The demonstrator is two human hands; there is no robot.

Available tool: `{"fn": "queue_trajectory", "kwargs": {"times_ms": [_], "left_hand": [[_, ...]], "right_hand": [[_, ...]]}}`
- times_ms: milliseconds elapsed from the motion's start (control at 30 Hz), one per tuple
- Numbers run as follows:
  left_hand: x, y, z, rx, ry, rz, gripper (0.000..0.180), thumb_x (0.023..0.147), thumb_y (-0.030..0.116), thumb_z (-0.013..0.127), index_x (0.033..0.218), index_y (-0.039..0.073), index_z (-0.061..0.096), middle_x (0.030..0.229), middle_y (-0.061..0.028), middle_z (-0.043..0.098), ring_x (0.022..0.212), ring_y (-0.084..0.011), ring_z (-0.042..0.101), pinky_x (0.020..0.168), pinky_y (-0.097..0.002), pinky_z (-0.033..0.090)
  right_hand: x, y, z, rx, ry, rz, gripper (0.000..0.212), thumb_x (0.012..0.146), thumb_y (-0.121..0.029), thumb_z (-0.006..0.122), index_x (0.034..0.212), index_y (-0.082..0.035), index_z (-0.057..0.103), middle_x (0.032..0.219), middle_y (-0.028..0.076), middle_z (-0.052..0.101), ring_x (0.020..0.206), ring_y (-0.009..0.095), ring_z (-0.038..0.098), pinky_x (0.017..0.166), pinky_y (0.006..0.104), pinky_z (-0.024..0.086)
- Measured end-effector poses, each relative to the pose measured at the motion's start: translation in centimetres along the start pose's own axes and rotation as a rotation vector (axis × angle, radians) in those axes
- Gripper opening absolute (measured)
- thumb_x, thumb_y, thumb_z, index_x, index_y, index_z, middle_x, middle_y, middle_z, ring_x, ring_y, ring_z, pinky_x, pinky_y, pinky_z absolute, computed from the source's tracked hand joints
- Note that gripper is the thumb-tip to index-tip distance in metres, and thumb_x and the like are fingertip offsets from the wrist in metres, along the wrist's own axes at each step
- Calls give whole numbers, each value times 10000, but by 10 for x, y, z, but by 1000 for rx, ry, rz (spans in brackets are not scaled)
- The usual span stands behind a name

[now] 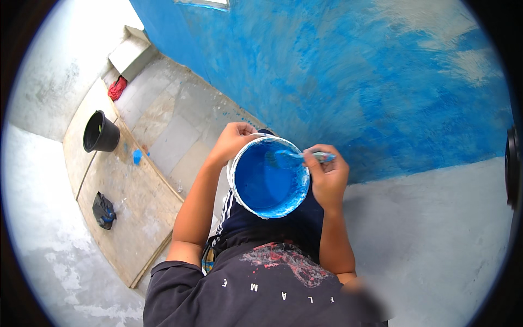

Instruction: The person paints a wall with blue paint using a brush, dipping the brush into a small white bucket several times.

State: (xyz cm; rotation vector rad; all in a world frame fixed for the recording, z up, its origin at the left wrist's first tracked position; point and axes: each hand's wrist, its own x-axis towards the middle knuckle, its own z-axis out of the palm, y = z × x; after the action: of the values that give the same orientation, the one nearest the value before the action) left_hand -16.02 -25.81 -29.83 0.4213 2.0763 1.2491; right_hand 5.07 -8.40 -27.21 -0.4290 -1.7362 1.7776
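My left hand (233, 143) grips the upper left rim of a round white bucket (235, 192), holding it in front of my body. Blue paint (262, 182) lies inside, and its inner wall is smeared with blue. In my right hand (328, 177) is a paintbrush (325, 157), pinched by its paint-stained handle at the bucket's right rim. Its blue-coated bristles point left, over the paint inside the bucket. Whether the bristle tips touch the paint I cannot tell.
A wall (305, 71) unevenly coated in blue rises ahead and to the right. Left, on wooden boards (139, 191), are a black bucket (102, 133) and a dark plastic bag (103, 211). A red cloth-like bundle (116, 88) lies farther back, near a pale block (131, 53).
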Motion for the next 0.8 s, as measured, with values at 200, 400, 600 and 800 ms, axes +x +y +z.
{"fn": "queue_trajectory", "kwargs": {"times_ms": [200, 400, 600, 800], "left_hand": [[-14, 22, -10, -583, -80, -5, 136, 970, 112, 751, 1092, 66, 712, 741, 59, 588, 635, -19, 525, 535, -189, 419], [-34, 33, -13, -649, -61, 135, 315, 963, 107, 782, 1236, 90, 625, 718, 106, 449, 608, -3, 396, 532, -170, 341], [-50, 33, -9, -385, 26, 241, 518, 896, 24, 840, 1344, 74, 583, 776, 114, 353, 706, -14, 375, 674, -186, 333], [-46, 26, -2, -345, 86, 231, 526, 889, 16, 840, 1346, 76, 587, 779, 117, 348, 718, -11, 370, 674, -185, 313]], "right_hand": [[-1, 3, -20, 175, 151, -46, 128, 995, -8, 755, 1096, 45, 695, 1039, 136, 736, 923, 185, 734, 802, 329, 623], [-19, 5, -7, -244, -38, -469, 197, 890, -18, 844, 1043, -16, 720, 1074, 144, 742, 954, 304, 747, 833, 387, 612], [-31, 19, 12, -495, -43, -740, 355, 780, -11, 888, 1071, -131, 723, 1064, 80, 747, 790, 231, 662, 634, 340, 534], [-32, 36, 15, -441, 54, -740, 361, 779, 1, 891, 1075, -106, 714, 1063, 100, 745, 731, 223, 681, 630, 335, 549]]}}
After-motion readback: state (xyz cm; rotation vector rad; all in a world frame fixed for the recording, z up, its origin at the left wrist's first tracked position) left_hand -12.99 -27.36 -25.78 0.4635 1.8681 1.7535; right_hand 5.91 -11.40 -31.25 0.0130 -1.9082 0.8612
